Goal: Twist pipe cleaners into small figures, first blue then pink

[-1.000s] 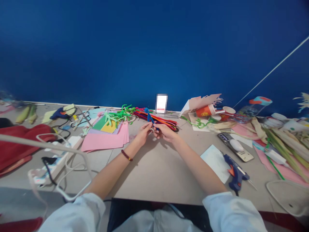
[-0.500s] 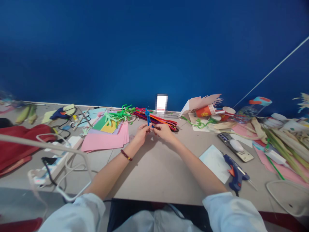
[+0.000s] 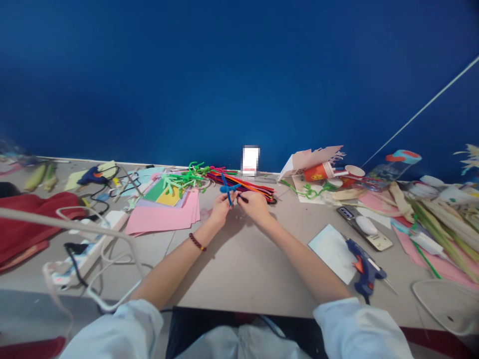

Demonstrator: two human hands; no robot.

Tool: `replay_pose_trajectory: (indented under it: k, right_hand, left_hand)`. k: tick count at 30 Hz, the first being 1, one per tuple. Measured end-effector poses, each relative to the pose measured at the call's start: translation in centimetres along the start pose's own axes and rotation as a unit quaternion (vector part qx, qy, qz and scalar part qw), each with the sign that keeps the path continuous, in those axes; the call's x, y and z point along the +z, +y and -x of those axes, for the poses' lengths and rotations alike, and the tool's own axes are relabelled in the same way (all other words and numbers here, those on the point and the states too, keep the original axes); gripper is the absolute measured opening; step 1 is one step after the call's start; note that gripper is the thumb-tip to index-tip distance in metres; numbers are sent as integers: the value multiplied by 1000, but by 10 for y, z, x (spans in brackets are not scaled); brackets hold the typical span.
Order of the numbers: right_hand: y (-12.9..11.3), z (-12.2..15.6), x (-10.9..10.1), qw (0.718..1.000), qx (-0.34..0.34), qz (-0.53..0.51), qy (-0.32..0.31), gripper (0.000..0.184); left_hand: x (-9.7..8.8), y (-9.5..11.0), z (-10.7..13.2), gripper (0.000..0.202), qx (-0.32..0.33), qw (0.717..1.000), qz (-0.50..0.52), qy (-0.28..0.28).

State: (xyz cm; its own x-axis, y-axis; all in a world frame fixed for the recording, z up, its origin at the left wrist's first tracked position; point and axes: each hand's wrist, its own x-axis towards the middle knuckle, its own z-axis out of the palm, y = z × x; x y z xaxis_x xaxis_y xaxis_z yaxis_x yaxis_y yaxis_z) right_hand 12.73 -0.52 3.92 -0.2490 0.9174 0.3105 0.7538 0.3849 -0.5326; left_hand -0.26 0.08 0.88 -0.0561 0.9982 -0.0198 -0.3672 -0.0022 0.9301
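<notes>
Reaching from 2 pale-blue fabric sleeves (image 3: 112, 329), both forearms stretch over the bare grey surface (image 3: 247, 269), a dark-red bead bracelet (image 3: 197, 242) circling the left wrist. To the right, a dark-blue glue gun with an orange trigger (image 3: 364, 271) lies on its side, its front end overlapping a pale-blue paper sheet (image 3: 331, 252), perhaps so that drips land on paper. Above it, a small white rounded object (image 3: 366, 225) rests on a dark phone (image 3: 381, 241).

Ahead, the left hand (image 3: 220, 207) and the right hand (image 3: 256, 205) nearly meet. The left grip pinches a bright-blue fuzzy pipe-cleaner shape (image 3: 226, 189) by its lower part, crossed arms standing clear above the fingertips, probably to leave them unbent. The right fingers curl just beside it; whether that grip closes on the blue piece, I cannot tell.

Just beyond lies a multicoloured bundle of fuzzy pipe cleaners (image 3: 258, 188), presumably kept together for easy picking. Left of it, tangled bright-green pipe-cleaner pieces (image 3: 183, 178) lie partly over stacked coloured sheets. Orange-red paper cups (image 3: 318, 172) carry yellow lettering, too small to read; the torn pale-pink card (image 3: 310, 160) behind has dark, illegible print. A white upright rectangle (image 3: 250, 161), pixelated, stands before the plain deep-blue wall (image 3: 239, 80).
</notes>
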Motion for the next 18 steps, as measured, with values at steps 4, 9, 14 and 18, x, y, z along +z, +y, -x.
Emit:
replay_pose_trajectory:
  k: [4, 9, 14, 18]
  right_hand:
    - [5, -7, -5, 941, 121, -301, -100, 28]
    - [12, -11, -7, 769, 185, -572, -217, 31]
    - [17, -9, -10, 654, 182, -675, -290, 32]
    - [16, -7, -17, 634, 179, -678, -327, 34]
  left_hand:
    - [-2, 3, -1, 22, 12, 1000, 21, -1]
    - [-5, 3, -7, 20, 24, 999, 22, 12]
    - [-8, 7, -9, 37, -112, 984, 122, -59]
    - [-9, 9, -6, 31, -143, 971, 155, -110]
